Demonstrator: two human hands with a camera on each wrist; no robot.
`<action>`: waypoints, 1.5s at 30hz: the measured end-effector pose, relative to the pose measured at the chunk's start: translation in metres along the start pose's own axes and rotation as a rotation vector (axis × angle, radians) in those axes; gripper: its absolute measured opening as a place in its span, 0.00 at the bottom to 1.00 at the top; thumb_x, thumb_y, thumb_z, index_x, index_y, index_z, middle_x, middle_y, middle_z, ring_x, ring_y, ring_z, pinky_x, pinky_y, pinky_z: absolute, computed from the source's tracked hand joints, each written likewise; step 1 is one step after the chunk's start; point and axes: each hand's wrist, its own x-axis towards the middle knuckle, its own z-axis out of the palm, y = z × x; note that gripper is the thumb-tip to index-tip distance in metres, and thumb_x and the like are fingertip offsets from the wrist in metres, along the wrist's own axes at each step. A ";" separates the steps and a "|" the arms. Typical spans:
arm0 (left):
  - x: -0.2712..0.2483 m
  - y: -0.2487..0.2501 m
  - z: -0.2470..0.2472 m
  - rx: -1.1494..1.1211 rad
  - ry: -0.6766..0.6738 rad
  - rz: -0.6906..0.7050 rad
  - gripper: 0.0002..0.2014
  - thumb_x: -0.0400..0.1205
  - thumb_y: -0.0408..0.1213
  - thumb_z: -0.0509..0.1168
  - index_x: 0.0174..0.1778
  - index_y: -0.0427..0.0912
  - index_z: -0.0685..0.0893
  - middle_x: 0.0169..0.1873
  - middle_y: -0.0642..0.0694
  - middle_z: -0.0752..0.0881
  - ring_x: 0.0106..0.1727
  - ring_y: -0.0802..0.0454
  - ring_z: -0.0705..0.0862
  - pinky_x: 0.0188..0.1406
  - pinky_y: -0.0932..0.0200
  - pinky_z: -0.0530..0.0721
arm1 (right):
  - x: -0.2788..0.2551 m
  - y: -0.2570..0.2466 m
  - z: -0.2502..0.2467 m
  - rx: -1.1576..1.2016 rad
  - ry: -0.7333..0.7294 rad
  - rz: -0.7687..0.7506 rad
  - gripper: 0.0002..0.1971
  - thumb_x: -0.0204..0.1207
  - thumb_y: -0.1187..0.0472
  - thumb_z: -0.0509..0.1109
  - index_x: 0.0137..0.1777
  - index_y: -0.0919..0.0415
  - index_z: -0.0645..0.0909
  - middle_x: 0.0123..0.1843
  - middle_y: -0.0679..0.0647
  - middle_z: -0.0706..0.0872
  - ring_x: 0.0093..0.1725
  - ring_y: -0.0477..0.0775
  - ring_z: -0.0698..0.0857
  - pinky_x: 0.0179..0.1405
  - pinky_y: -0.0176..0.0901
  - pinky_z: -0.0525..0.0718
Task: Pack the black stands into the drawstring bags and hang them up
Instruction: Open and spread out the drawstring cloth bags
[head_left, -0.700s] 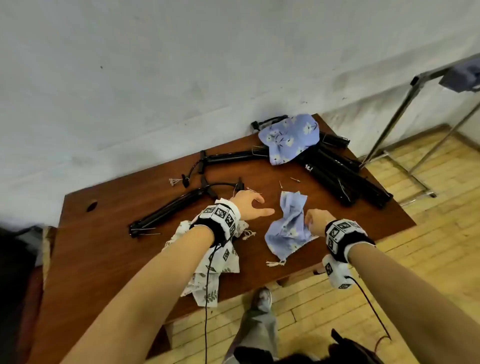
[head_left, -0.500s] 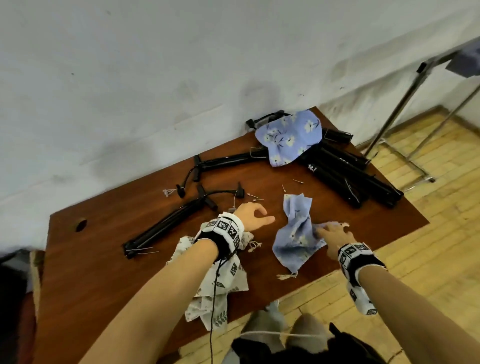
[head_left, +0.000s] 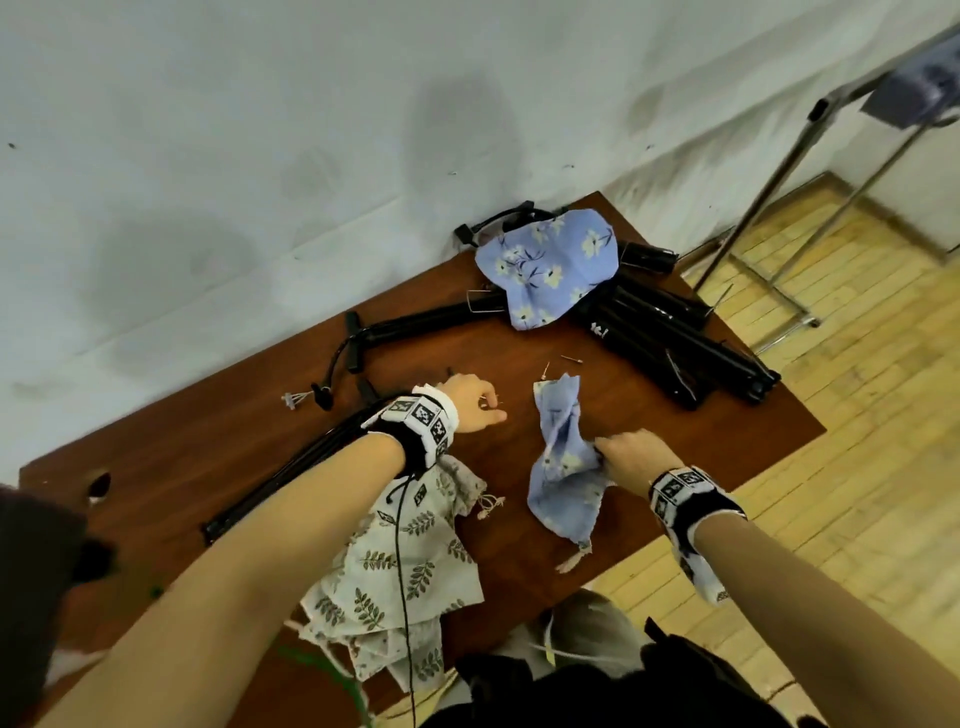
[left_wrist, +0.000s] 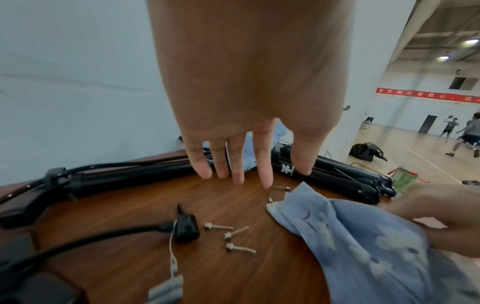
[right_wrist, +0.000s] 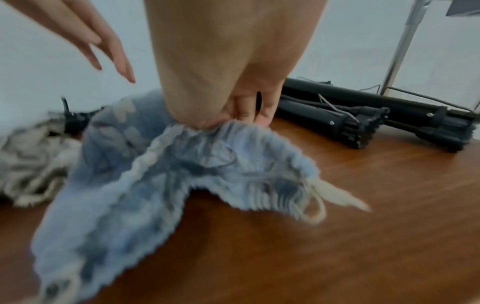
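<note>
A small blue floral drawstring bag (head_left: 563, 467) lies crumpled mid-table. My right hand (head_left: 623, 457) pinches its gathered rim (right_wrist: 233, 121); the bag (right_wrist: 155, 174) trails toward me. My left hand (head_left: 478, 402) hovers open just left of it, fingers (left_wrist: 239, 170) straight and holding nothing. Folded black stands (head_left: 670, 338) are piled at the table's right end. One long stand (head_left: 291, 478) lies under my left forearm, another (head_left: 431, 322) along the back. A second blue bag (head_left: 550, 270) is draped over the pile. A white leaf-print bag (head_left: 400, 561) hangs over the front edge.
Several small metal pins (left_wrist: 233, 236) and a black cable end (left_wrist: 185, 226) lie on the brown table (head_left: 675, 441) below my left hand. A metal rack (head_left: 769, 218) stands on the floor to the right, with a blue bag (head_left: 919, 88) hanging on it. A wall runs along the table's back.
My right hand has reached forward and gathered the blue bag's rim in its fingers, bunching the cloth. My left hand has stayed beside it, fingers spread.
</note>
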 end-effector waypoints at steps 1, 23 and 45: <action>0.004 -0.007 -0.006 -0.007 0.030 0.002 0.17 0.78 0.58 0.65 0.54 0.51 0.85 0.58 0.48 0.83 0.62 0.46 0.80 0.63 0.47 0.79 | 0.002 -0.001 -0.007 0.022 -0.013 -0.005 0.11 0.80 0.53 0.65 0.58 0.55 0.79 0.56 0.54 0.87 0.56 0.58 0.85 0.51 0.48 0.79; -0.029 0.006 0.027 0.131 0.052 0.173 0.35 0.71 0.75 0.57 0.58 0.48 0.79 0.44 0.49 0.86 0.49 0.46 0.83 0.60 0.42 0.73 | 0.022 -0.046 -0.117 1.212 -0.094 -0.067 0.20 0.66 0.65 0.82 0.55 0.54 0.79 0.50 0.59 0.85 0.46 0.56 0.84 0.43 0.46 0.85; -0.055 -0.032 0.018 -0.134 0.254 0.286 0.18 0.78 0.22 0.57 0.54 0.42 0.87 0.64 0.51 0.76 0.44 0.49 0.78 0.41 0.61 0.72 | -0.012 0.000 -0.103 0.563 0.011 0.015 0.23 0.73 0.75 0.60 0.54 0.49 0.87 0.55 0.52 0.81 0.51 0.56 0.84 0.48 0.47 0.86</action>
